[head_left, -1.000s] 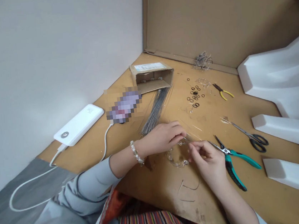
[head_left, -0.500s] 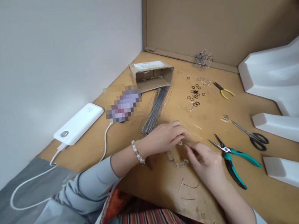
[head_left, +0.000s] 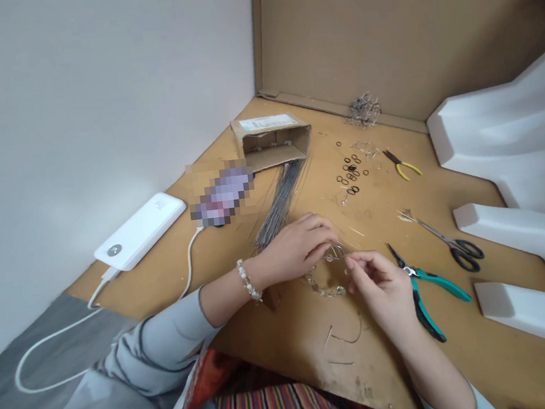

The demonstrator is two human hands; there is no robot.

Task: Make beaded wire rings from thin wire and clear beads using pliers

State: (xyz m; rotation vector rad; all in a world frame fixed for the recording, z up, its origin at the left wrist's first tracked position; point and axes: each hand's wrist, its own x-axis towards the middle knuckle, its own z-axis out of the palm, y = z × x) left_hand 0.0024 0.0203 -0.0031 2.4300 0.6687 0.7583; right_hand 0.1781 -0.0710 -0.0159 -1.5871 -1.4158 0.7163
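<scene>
My left hand (head_left: 301, 244) rests on the brown cardboard work surface (head_left: 418, 358), fingers pinched on one end of a loop of clear glass beads (head_left: 324, 287) strung on wire. My right hand (head_left: 377, 284) is just to the right, fingers curled and pinched at the loop's other end near the left fingertips. A clear bead bracelet (head_left: 249, 280) is on my left wrist. The beaded loop curves down between both hands.
Teal-handled pliers (head_left: 427, 288) lie right of my right hand, black scissors (head_left: 457, 250) beyond them, yellow pliers (head_left: 402, 165) farther back. A bundle of grey wires (head_left: 279, 200) spills from a small cardboard box (head_left: 270, 139). Black rings (head_left: 350, 176), a white power bank (head_left: 140, 231), white foam blocks (head_left: 506, 138) and cut wire bits (head_left: 344, 341) lie around.
My right hand dipped toward the bead loop and then came back up a little; both hands stay pinched at the loop. The camera view shifted slightly.
</scene>
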